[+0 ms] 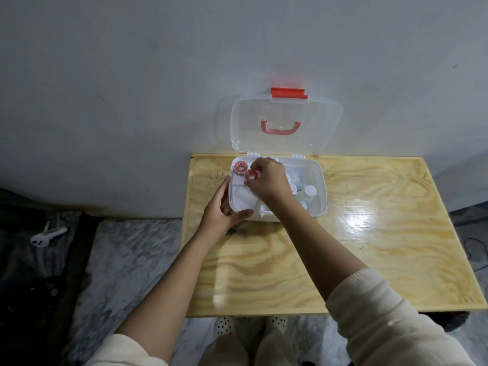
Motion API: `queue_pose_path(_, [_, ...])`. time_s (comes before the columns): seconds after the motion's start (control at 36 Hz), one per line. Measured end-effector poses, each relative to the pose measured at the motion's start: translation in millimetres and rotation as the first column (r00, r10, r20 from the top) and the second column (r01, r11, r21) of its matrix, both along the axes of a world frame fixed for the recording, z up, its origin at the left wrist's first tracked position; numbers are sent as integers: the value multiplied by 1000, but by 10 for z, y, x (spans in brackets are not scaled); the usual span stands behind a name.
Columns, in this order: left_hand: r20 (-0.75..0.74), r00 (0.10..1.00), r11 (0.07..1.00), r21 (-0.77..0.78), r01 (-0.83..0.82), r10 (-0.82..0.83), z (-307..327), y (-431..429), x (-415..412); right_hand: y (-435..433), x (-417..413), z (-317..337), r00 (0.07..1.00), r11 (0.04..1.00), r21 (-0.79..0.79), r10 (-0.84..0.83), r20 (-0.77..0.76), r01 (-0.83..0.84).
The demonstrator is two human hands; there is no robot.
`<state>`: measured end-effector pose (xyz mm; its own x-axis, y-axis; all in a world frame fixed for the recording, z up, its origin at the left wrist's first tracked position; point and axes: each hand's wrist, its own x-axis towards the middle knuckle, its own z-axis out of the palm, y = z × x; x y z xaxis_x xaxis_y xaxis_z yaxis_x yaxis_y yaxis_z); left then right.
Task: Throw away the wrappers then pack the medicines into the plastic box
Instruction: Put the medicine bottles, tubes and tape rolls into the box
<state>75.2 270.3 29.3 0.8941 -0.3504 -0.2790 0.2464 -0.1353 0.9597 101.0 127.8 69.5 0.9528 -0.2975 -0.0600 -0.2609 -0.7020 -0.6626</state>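
Counter (369,233): a light plywood top with bold swirling grain and a raised edge strip, glossy finish. A bright patch of reflected light sits on its surface right of centre. Its far edge stands against the wall (132,75), which is plain pale grey with faint scuffs. Floor (126,260) left of the counter: grey-and-white marbled stone. Further left of the counter, a dark zone (31,273) of unclear make, with a small white plastic device (47,235) lying on it. Right of the counter, a thin dark cable (475,249) trails on the floor.
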Motion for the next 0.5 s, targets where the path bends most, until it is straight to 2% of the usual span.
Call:
queue_pose_path(0.31, [15, 1000, 1000, 6, 5, -5, -15, 9, 15, -9, 3, 47, 998, 995, -89, 46, -43, -50])
queue_pose_path(0.42, [20, 1000, 1000, 2, 9, -9, 1, 7, 7, -34, -58, 97, 999, 999, -34, 35, 0, -35])
queue_pose_path(0.5, [33, 999, 1000, 24, 20, -21, 21, 9, 1, -96, -140, 235, 993, 1000, 15, -14, 120, 12])
